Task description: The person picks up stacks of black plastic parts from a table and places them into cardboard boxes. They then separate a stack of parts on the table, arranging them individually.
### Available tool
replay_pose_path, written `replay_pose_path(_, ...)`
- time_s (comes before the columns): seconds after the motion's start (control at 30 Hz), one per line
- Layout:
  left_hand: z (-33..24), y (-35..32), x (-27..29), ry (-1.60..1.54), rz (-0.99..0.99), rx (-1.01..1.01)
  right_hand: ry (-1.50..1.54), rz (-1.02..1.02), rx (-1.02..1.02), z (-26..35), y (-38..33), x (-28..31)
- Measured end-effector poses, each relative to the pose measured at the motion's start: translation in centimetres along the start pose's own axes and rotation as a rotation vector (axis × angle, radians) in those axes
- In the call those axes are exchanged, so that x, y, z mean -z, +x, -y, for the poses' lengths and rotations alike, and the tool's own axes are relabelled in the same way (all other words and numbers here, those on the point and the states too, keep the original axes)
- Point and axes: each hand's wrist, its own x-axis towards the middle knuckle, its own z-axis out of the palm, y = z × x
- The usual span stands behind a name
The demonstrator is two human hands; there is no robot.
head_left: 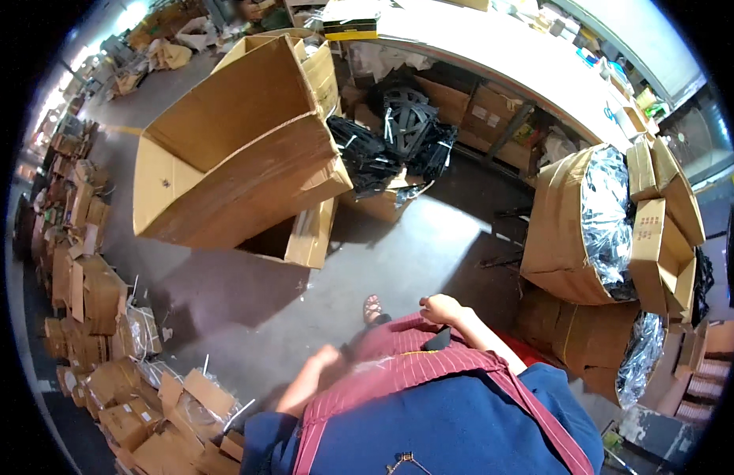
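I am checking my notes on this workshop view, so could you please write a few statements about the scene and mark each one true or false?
1. The right hand rests closed at the striped apron. True.
2. The left hand grips a cardboard box. False: it lies by the apron, with nothing visibly held.
3. The large cardboard box stands tipped with its flaps open. True.
4. The black plastic parts are stacked on the white counter. False: they lie low, beside and beneath it.
5. A sandalled foot shows on the floor. True.
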Motion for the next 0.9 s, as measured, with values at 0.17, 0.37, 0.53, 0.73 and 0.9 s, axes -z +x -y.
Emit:
replay_pose_path(0.17, -7.4, 8.8, 11.8, -0.229, -0.33, -0.062, -0.021, 0.14, -0.06, -4.2, 2.6, 2.7)
replay_pose_path(0.37, -25.5, 15.4, 21.6, -0.416, -0.296, -0.342, -0.013, 0.292, -0.071, -9.7, 6.8, 9.2)
replay_pose_path(0.53, -39.7, 19.1, 26.8, -0.201, -0.194, -0.447, 0.184, 0.053, -0.142, -17.6, 9.0, 18.6)
replay_pose_path(0.73, -51.0, 27.0, 34.7, 0.033, -0.453, -0.495, 0.379, -0.309, -0.355, -29.6, 6.4, 29.8)
replay_pose_path(0.9, -54.4, 36.3, 41.0, -0.628, -0.324, -0.243, 0.664, -0.389, -0.387, -35.7, 9.0, 36.6)
